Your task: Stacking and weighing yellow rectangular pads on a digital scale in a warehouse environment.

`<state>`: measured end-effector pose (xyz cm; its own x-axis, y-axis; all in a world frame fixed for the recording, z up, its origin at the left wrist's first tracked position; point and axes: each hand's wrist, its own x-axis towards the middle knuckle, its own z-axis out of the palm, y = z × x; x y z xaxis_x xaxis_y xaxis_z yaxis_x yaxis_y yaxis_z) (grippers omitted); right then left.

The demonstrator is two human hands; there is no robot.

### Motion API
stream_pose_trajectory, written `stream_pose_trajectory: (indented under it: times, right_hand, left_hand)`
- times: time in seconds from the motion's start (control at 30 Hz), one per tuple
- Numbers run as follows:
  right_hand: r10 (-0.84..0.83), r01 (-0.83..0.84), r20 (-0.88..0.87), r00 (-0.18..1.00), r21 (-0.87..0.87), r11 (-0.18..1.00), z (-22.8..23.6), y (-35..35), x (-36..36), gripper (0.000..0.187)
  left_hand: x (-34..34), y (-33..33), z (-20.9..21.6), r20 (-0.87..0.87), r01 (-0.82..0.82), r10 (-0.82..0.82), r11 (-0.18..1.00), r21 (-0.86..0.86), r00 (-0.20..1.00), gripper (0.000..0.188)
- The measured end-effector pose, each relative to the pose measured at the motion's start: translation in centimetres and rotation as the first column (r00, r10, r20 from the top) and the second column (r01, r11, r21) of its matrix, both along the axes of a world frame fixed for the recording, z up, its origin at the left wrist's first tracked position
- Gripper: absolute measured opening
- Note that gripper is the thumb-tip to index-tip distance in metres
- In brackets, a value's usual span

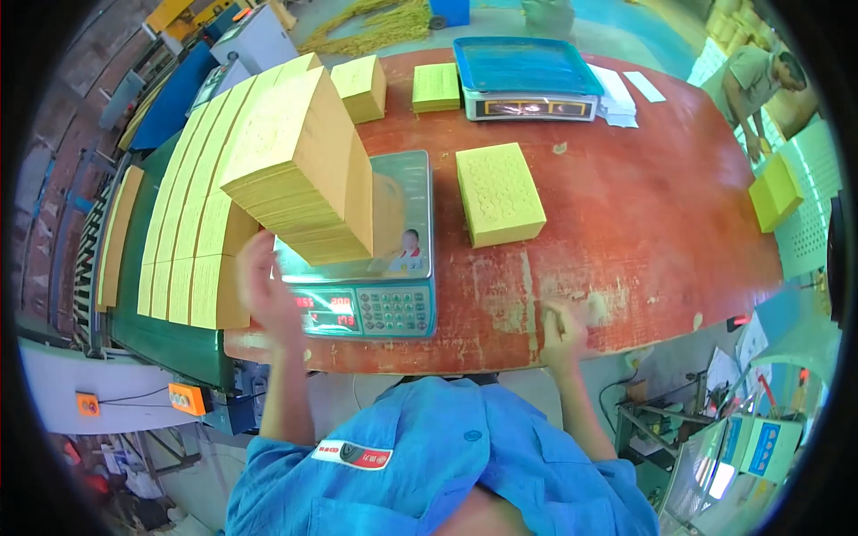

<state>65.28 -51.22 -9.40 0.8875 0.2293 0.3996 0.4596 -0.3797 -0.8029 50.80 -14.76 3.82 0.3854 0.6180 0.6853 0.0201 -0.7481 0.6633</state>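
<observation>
Head view looks down on a red worktable (pixel 643 223), where a tall stack of yellow paper sheets (pixel 308 165) sits tilted on the pan of a digital weighing scale (pixel 398 268) at about the ten o'clock side of the picture's middle. The left hand (pixel 268 290) is raised just beside the lower left corner of that stack, at its seven o'clock, fingers spread and loose, grasping nothing; motion blur makes it hard to say whether the fingertips touch the paper. The right hand (pixel 563 330) rests at the near table edge, at about five o'clock from the scale, fingers curled down toward the wood; whether it pinches anything I cannot tell. A smaller yellow block (pixel 500 192) lies flat on the table just to the right of the scale, and two more small stacks (pixel 360 87) sit toward twelve o'clock beside a second scale with a blue pan (pixel 527 76). Long rows of the same yellow paper (pixel 192 205) stand on a green machine bed at nine o'clock. Another person in a light shirt (pixel 755 85) works at two o'clock. As a judgement, the big stack looks heavy and loose: thin, unbound sheets that are stiff as a block but will slide and fan if tipped. It would best be gripped from two opposite sides low down, squeezing inward, with support under the bottom.
</observation>
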Motion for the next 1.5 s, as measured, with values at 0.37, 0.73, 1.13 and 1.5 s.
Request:
stream_pose_trajectory:
  times: [0.37,0.73,1.13,1.5]
  right_hand:
    - [0.171,-0.078,0.350,0.921,-0.265,0.961,10.7,12.7,8.0,0.035]
    - [0.363,-0.047,0.176,0.915,-0.847,0.529,6.0,19.9,12.0,0.048]
    - [0.191,0.094,0.226,0.955,-0.844,0.528,7.2,10.7,20.9,0.051]
    - [0.379,-0.014,0.231,0.896,-0.839,0.544,-0.6,3.4,28.8,0.053]
  left_hand:
    - [-1.3,16.4,-6.1,-0.049,0.135,-0.398,0.423,-0.896,0.916,0.053]
    - [5.8,19.5,-8.6,-0.109,0.119,-0.632,0.307,-0.944,0.767,0.051]
    - [9.5,11.0,-7.4,-0.035,0.133,-0.713,0.178,-0.975,0.701,0.052]
    - [8.6,3.6,-9.1,0.330,0.434,-0.560,0.058,-0.899,0.760,0.065]
